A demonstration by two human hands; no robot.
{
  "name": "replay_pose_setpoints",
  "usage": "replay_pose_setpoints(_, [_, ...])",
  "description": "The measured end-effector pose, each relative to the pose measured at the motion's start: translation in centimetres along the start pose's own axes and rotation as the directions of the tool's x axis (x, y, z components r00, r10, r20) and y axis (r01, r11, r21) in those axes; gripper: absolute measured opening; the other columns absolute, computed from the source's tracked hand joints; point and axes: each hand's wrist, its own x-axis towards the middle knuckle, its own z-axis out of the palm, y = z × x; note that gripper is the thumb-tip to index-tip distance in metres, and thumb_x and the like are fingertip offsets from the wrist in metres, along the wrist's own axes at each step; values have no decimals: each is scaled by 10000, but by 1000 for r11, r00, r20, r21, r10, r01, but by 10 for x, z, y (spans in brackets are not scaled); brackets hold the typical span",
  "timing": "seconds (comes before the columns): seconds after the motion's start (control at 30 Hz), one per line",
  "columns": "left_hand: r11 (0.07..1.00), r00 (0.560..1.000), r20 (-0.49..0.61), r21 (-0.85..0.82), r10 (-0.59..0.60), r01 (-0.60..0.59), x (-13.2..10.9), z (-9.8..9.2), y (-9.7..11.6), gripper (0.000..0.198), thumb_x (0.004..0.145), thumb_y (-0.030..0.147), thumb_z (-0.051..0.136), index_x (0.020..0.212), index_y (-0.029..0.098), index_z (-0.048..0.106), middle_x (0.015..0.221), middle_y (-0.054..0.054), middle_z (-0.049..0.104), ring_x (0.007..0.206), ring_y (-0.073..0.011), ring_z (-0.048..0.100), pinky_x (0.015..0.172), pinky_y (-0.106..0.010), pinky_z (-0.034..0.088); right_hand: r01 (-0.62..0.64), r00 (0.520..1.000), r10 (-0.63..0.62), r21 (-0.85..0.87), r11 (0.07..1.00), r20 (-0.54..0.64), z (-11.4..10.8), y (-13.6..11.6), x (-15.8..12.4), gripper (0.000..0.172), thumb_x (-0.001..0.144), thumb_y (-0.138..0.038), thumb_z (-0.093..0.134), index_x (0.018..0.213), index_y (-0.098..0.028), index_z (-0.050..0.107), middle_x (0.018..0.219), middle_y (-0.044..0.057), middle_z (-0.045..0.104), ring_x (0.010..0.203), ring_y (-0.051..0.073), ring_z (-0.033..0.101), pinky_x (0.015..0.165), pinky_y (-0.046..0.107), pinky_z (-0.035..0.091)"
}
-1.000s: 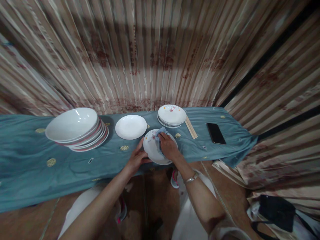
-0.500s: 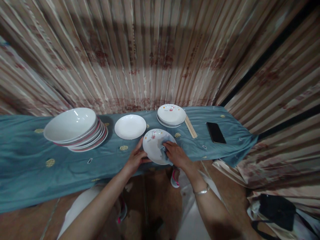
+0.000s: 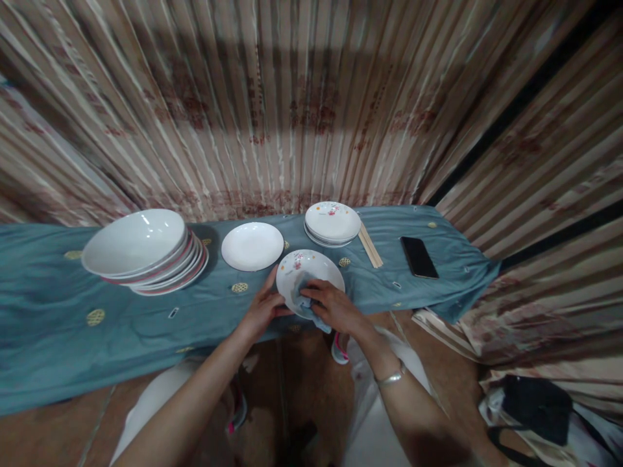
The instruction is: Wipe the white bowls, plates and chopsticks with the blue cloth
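Note:
A white plate with red and orange flowers [image 3: 321, 263] is at the front edge of the cloth-covered table. My left hand [image 3: 265, 308] grips its left rim, the thumb over the edge and the other fingers partly hidden. In my right hand [image 3: 333, 305] is a bunched light-blue cloth [image 3: 304, 288], pressed on the plate's inner face; one end hangs over the near rim. Just behind, to the left, lies a plain white plate [image 3: 252, 246]. A small stack of flowered plates [image 3: 333, 222] stands behind to the right.
Large white bowls and plates with red bands form a leaning stack [image 3: 139, 246] at the left. Wooden chopsticks [image 3: 370, 245] and a black phone [image 3: 418, 257] lie to the right on the blue-green tablecloth [image 3: 209, 324]. Curtains [image 3: 292, 97] hang behind. A black bag [image 3: 538, 408] sits low at right.
My right hand has moved the cloth left and slightly toward me across the plate, uncovering the plate's right side. My left hand keeps its hold on the rim.

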Motion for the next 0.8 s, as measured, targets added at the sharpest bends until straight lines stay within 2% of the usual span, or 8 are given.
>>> replay_pose_setpoints(0.3, [1000,1000,7,-9,4,-4,1,-1,-3,926,625,99,662,1470,270,324,876,-11,713,707,-173,651,650,-339,580,45,999,-45,-9,999,-14,4,-8,14,450,798,-32,534,1220,-163,616,1271,113,569,1178,217,525,1030,381,401])
replay_pose_setpoints(0.5, [1000,1000,13,-7,15,-15,-2,2,-1,918,637,114,677,1472,253,320,817,2,712,669,-150,635,648,-314,564,55,996,-56,-8,998,-69,10,-12,23,432,850,-69,487,1255,-181,587,1294,112,561,1214,224,506,1053,407,395])
replay_pose_setpoints(0.6, [1000,1000,3,-11,13,-13,-1,2,-1,879,647,81,651,1458,245,356,811,3,706,658,-141,616,634,-293,551,79,990,-78,2,997,-118,17,-14,29,450,878,-87,447,1314,-163,533,1368,123,508,1277,217,465,1093,392,371])
replay_pose_setpoints(0.8, [999,999,3,9,33,-33,2,0,-6,841,650,77,627,1437,258,391,780,12,690,677,-148,626,621,-296,566,120,969,-125,-35,992,-212,31,-11,48,523,909,-121,394,1430,-83,367,1513,184,317,1416,228,284,1153,397,302])
